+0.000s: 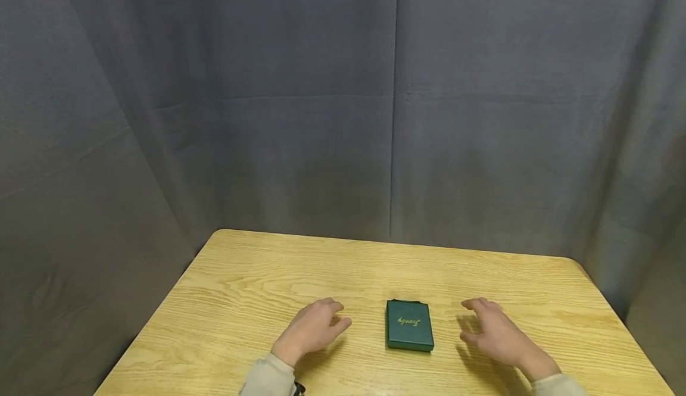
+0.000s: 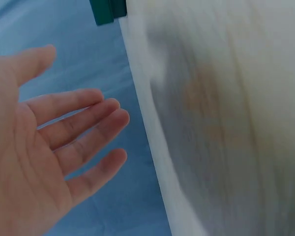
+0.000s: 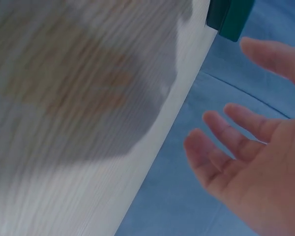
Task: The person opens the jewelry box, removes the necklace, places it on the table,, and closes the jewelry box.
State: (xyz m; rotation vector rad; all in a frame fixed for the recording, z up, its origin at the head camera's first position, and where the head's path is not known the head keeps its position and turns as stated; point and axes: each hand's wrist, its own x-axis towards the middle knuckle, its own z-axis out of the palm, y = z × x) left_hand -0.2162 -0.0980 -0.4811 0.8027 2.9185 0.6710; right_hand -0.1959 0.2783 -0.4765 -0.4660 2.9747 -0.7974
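Observation:
A flat dark green box [image 1: 409,325] with gold script on its lid lies on the wooden table, a small dark tab or ribbon at its far edge. To its left hovers my left hand [image 1: 316,327], fingers loosely extended, holding nothing. On the other side, my right hand [image 1: 495,333] is held apart from the box, also with nothing in it. In the left wrist view the palm and spread fingers [image 2: 88,130] face the camera, with a corner of the green box [image 2: 104,11] at the top. The right wrist view shows relaxed fingers [image 3: 226,147] below the box's edge [image 3: 231,18].
The light wood-grain table [image 1: 257,277] has rounded far corners. Grey-blue curtains [image 1: 300,116] hang behind it and on both sides. Pale sleeves [image 1: 270,377] cover both forearms, and a dark band [image 1: 299,389] shows at the left wrist.

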